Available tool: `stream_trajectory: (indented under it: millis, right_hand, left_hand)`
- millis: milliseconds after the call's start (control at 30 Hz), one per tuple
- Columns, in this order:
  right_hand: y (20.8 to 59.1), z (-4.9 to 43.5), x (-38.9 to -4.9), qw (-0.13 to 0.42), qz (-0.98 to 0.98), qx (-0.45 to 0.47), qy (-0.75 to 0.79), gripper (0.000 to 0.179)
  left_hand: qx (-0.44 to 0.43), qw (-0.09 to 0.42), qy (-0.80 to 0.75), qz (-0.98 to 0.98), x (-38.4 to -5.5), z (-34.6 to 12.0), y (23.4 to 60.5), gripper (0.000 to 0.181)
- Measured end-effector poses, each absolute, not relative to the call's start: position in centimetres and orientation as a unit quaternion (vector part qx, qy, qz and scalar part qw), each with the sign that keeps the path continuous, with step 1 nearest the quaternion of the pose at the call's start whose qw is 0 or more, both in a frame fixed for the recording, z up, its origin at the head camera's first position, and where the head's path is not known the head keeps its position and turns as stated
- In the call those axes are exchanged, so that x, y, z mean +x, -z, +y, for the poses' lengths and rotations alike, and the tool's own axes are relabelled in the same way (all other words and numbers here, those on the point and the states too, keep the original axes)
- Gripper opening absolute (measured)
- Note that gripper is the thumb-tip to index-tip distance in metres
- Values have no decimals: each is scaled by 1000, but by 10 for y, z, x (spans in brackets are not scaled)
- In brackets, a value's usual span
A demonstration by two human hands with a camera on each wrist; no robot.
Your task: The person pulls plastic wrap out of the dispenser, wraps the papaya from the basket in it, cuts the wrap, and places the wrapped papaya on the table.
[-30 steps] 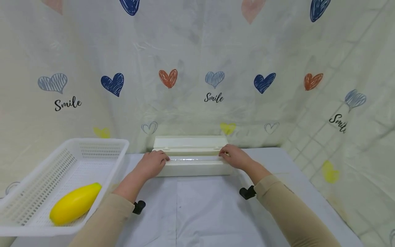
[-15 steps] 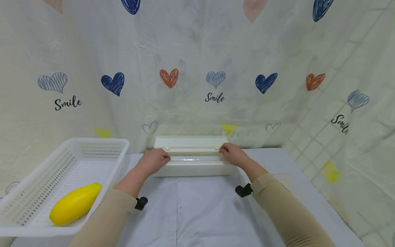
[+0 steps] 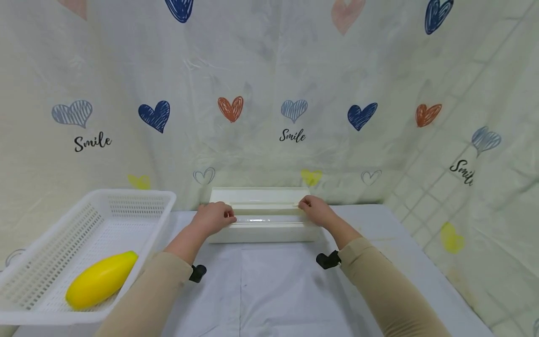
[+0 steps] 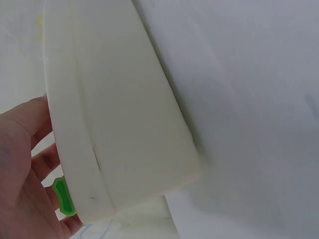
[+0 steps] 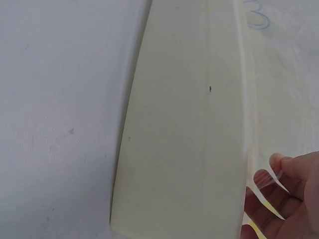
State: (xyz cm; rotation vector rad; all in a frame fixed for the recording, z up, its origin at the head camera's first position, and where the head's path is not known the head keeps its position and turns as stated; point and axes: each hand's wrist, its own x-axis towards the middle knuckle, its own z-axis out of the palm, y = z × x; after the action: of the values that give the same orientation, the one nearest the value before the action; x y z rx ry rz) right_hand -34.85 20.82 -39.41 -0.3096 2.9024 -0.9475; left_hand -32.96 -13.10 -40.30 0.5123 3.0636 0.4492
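Thrice "Smile" (image 3: 292,135) behind the box (image 3: 262,234)

Left hand (image 4: 22,172) and 1 green piece (image 4: 63,196) — both at white box's (image 4: 122,109) edge.

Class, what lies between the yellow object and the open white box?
In the head view, from the yellow object to the white box: the basket's side wall, the left arm, then a patch of white tabletop.
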Motion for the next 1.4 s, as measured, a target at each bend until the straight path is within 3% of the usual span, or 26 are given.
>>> stream_trajectory:
  millis: [233,533,733,867,1067,1400]
  right_hand:
    - [395,209,-351,45,937,-83,337,29]
    - [394,214,-347,56,931,-101,346,28]
    - [393,220,-343,78,920,-128,363,21]
    - [391,223,-340,59,926,-146,342,16]
    - [388,226,-339,-3,946,-143,292,12]
    - [392,221,-336,-55,952,-176,244,24]
  left_hand:
    - [157,21,-141,977,-331,-124,400,6]
    - [172,1,-183,968,-331,-129,401,11]
    - [176,33,-228,957,-332,-132,401,8]
    - [192,37,-237,952,-332,-135,399,2]
    - [229,-8,-199,953,-337,-131,394,14]
    - [206,-63,-136,967,-335,-138,394,14]
